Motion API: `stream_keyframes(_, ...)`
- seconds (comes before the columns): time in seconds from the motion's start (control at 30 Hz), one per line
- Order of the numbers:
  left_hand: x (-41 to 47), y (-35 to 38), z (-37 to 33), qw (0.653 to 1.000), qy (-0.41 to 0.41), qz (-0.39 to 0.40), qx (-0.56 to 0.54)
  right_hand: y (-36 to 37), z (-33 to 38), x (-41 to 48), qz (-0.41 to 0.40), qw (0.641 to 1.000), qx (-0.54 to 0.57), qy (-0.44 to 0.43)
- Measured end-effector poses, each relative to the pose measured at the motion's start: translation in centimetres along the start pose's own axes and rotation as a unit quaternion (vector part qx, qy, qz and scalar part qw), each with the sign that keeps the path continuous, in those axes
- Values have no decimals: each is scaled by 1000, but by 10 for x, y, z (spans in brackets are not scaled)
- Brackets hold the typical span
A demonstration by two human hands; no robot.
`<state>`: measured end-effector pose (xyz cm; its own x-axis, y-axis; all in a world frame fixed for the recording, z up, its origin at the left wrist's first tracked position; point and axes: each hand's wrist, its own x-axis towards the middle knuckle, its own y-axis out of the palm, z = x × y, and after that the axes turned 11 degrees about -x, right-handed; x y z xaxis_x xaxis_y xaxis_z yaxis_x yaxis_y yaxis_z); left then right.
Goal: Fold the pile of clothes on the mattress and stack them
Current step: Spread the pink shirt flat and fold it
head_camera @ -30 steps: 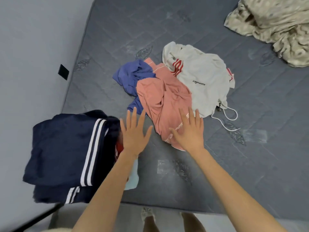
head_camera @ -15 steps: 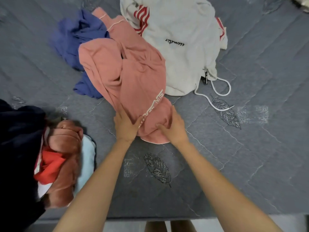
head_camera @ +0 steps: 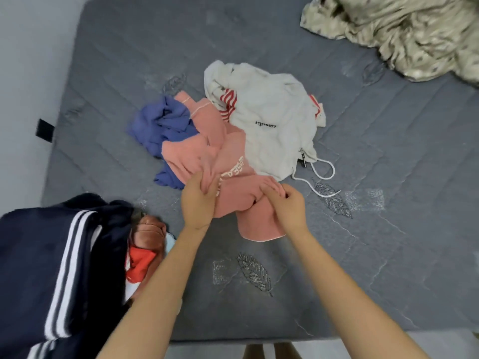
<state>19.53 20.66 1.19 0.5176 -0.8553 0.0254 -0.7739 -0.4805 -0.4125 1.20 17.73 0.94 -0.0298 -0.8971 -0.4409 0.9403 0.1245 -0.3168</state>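
Grey quilted mattress (head_camera: 388, 268) fills pretty much the whole shot, with little leaf patterns stitched into it and a black tag (head_camera: 44, 130) on its edge at the far left. A pale wall (head_camera: 26, 60) runs down the left side, and a strip of light floor (head_camera: 388, 348) shows along the bottom with the person's feet (head_camera: 272, 351) poking in. The unfolded pile sits in the middle of the frame: a blue top (head_camera: 160, 128) on the left, a pink sweatshirt (head_camera: 230, 156) with pale lettering in the centre, and a white hoodie (head_camera: 272, 120) with red stripes on the right, its drawstring (head_camera: 324, 174) trailing onto the mattress. Left hand (head_camera: 198, 200) has its fingers wrapped round a bunched fold of the pink sweatshirt, and the right hand (head_camera: 290, 206) pinches the pink fabric with curled fingers just beside it. The stack is at lower left, a navy piece with white stripes (head_camera: 39, 268) on top, with something rust-coloured (head_camera: 149, 234) and something red (head_camera: 138, 265) peeking out at its side. A crumpled beige blanket (head_camera: 414, 35) lies in the upper right corner, well apart from the clothes.
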Motion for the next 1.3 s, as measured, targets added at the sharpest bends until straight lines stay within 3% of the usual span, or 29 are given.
stream_keyframes(0.17, 5, -36, -128, 996, 3, -47, -74, -58, 104, -40, -33, 996, 33, -77)
stream_keyframes(0.37, 20, -68, -266, 990, 32, -33, -137, -131, 238, -85, -88, 982, 51, -162)
stream_keyframes(0.53, 30, -72, -366, 992, 38, 81, -91, -208, 316, -110, -109, 966, 116, -204)
stream_keyframes(0.67, 17, -49, -405, 986, 4, 148, 76, -264, 329, -110, -80, 970, 124, -193)
stream_keyframes(0.73, 0, -32, -417, 981, 29, 154, 114, -283, 330, -102, -59, 976, 119, -174)
stream_keyframes(0.8, -19, -13, -431, 982, 57, 178, 22, -295, 331, -90, -40, 982, 86, -165)
stream_keyframes(0.9, -45, 10, -445, 942, 65, 300, -139, -299, 326, -74, -24, 987, 30, -158)
stream_keyframes(0.97, -58, 26, -441, 921, 64, 359, -137, -297, 315, -67, -17, 990, 10, -139)
stream_keyframes(1.03, -64, 43, -432, 931, 100, 338, -93, -295, 308, -62, 1, 994, 11, -109)
stream_keyframes(1.1, -61, 56, -425, 958, 118, 240, -99, -296, 306, -61, 44, 994, 11, -103)
stream_keyframes(1.17, -47, 59, -418, 976, 85, 160, -123, -301, 309, -65, 91, 989, 55, -104)
stream_keyframes(1.3, -33, 54, -414, 973, 8, 151, -175, -319, 301, -61, 92, 979, 148, -108)
